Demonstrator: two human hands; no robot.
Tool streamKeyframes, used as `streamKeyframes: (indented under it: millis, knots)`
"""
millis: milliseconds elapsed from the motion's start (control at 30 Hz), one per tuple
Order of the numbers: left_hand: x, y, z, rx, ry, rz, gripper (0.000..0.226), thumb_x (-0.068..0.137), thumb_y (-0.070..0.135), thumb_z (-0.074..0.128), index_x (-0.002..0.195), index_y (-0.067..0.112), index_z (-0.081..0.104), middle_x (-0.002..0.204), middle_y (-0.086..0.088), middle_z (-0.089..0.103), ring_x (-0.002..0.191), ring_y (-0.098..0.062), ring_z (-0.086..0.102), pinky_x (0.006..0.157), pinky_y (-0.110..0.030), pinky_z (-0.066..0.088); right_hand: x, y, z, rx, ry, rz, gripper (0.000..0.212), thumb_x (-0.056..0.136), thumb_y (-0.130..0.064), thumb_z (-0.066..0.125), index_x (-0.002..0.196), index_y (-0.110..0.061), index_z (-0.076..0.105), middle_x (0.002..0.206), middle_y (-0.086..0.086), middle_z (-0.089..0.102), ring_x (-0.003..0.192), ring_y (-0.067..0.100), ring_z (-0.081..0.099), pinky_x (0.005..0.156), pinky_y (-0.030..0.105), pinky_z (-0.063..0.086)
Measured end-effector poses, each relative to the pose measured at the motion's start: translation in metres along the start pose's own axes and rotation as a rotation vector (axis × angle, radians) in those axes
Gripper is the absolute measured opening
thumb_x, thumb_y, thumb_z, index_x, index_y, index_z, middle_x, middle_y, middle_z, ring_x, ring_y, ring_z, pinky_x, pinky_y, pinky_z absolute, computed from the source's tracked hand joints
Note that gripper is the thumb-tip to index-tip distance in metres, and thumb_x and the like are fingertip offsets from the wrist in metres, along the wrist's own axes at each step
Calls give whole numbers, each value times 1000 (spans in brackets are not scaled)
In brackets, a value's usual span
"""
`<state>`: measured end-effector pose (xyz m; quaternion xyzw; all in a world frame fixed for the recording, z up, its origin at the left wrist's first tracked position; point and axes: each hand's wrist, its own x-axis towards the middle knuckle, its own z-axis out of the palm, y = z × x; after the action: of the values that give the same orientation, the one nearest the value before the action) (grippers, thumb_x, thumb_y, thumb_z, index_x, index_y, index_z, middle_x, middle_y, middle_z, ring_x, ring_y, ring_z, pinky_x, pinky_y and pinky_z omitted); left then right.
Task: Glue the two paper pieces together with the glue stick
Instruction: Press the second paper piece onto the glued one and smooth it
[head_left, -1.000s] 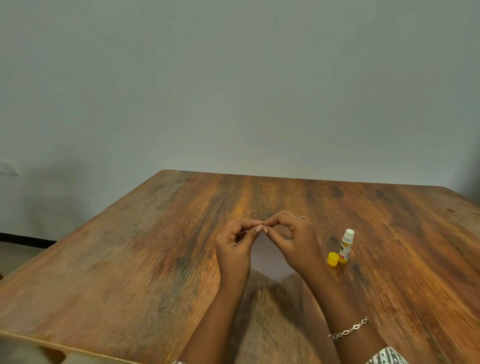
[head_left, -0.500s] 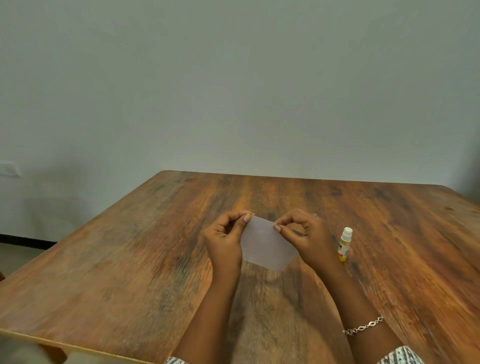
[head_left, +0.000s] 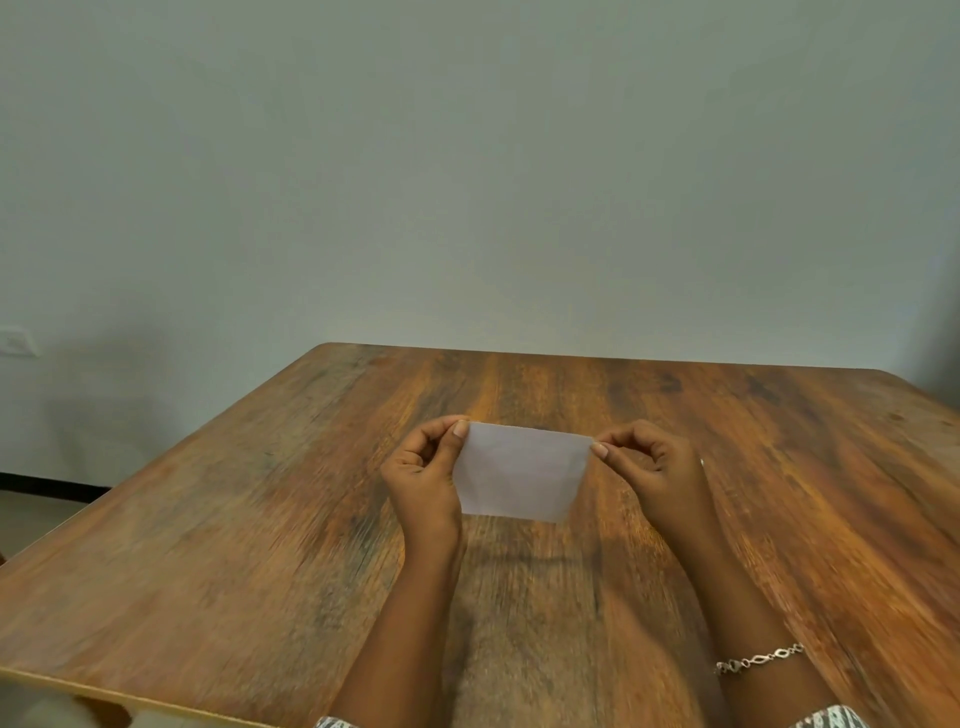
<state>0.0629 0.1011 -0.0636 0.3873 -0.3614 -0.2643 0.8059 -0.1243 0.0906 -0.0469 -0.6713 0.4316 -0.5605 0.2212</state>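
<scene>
Head view: since the earlier frames the hands have drawn apart, and the white paper (head_left: 519, 475), bunched between them a second ago, is now stretched out flat as a rectangle. The glue stick and its yellow cap, which stood to the right of the right hand, no longer show; I cannot tell whether the hand hides them.

The paper hangs in the middle of the frame, lifted off the wooden surface (head_left: 260, 519), with its faint shadow just below it. The left hand (head_left: 423, 478) pinches the upper left corner, thumb and fingers (head_left: 460, 431) clamped together on the edge. The right hand (head_left: 652, 467) pinches the upper right corner the same way. A bracelet (head_left: 758, 660) sits on the right wrist at lower right of the frame.

Only one sheet face shows, so I cannot tell whether this is two pieces already laid together or a single one.

The step in hand looks like checking or smoothing the joined paper. To do it well, keep both pinches at the very corners and the pull even and gentle, since thin paper tears or skews easily. Then it would help to lay the paper flat on the surface and press along the glued area, so that edges line up and no corner lifts.
</scene>
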Motion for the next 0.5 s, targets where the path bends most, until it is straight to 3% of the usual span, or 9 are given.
streamKeyframes:
  millis: [167,367,500]
  knots:
    - [1,-1,-1,13,12,-6,27,80,1,65,68,25,69,64,17,70,67,5,63,62,-6,47,-2,1,1,139,0,51,14,78,-3,66,80,-17,67,81,1,68,76,3,64,70,14,53]
    - [-1,-2,-2,38,12,-35,22,81,3,64,70,21,69,64,16,70,68,4,64,63,-7,48,-3,2,10,140,-56,82,14,79,-4,65,79,-18,68,83,5,69,80,13,65,70,20,55]
    - [-1,-1,-3,54,35,-44,23,81,2,64,69,22,68,63,17,70,67,5,63,62,-7,48,-5,1,11,246,12,96,14,85,-9,57,79,-15,68,80,4,69,76,7,65,69,11,52]
